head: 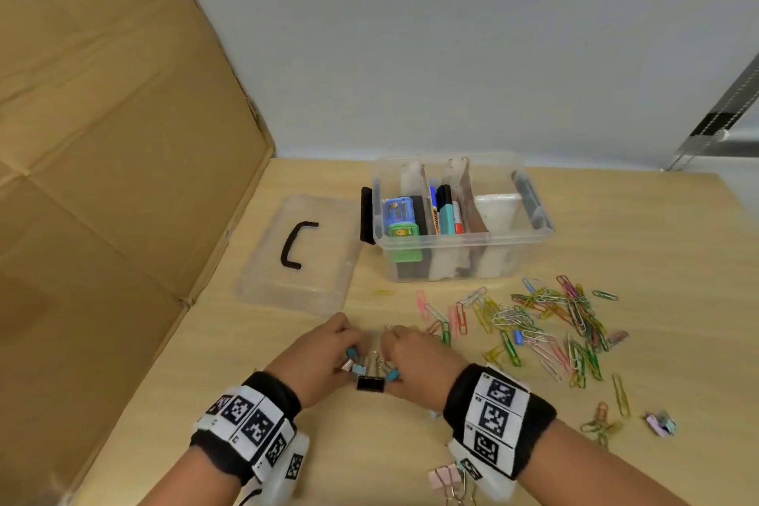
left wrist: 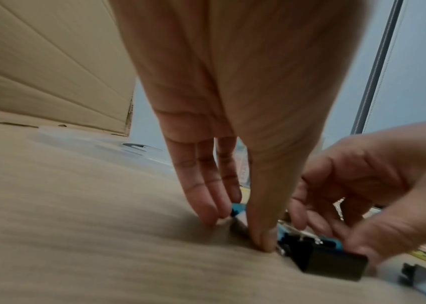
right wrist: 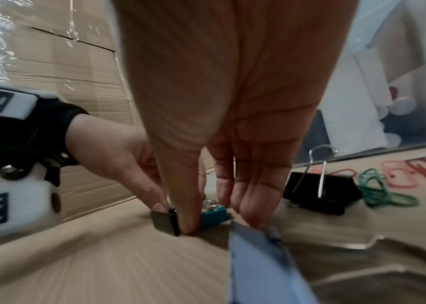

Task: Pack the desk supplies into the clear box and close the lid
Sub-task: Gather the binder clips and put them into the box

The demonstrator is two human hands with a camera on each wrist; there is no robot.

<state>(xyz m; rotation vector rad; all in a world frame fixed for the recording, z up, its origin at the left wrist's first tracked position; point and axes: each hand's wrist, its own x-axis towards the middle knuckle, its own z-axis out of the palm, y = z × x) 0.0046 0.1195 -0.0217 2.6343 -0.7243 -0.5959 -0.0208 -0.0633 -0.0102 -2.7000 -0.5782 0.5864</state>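
Observation:
The clear box (head: pixel 464 259) stands at the back of the desk, holding a stapler, markers and card dividers. Its lid (head: pixel 300 259) with a black handle lies flat to its left. Both hands meet near the front over a small cluster of binder clips (head: pixel 369 376). My left hand (head: pixel 351 353) pinches small blue and pink clips (left wrist: pixel 237 208) against the desk. My right hand (head: pixel 390 357) closes thumb and fingers round a teal clip (right wrist: pixel 213 216), beside a black clip (head: pixel 369 383). A larger black binder clip (right wrist: pixel 318 193) stands just past the right fingers.
Several coloured paper clips (head: pixel 546 325) lie scattered right of the hands. Pink binder clips (head: pixel 445 477) sit under my right wrist, and small clips (head: pixel 659 423) lie far right. A cardboard sheet (head: pixel 102 177) walls the left side.

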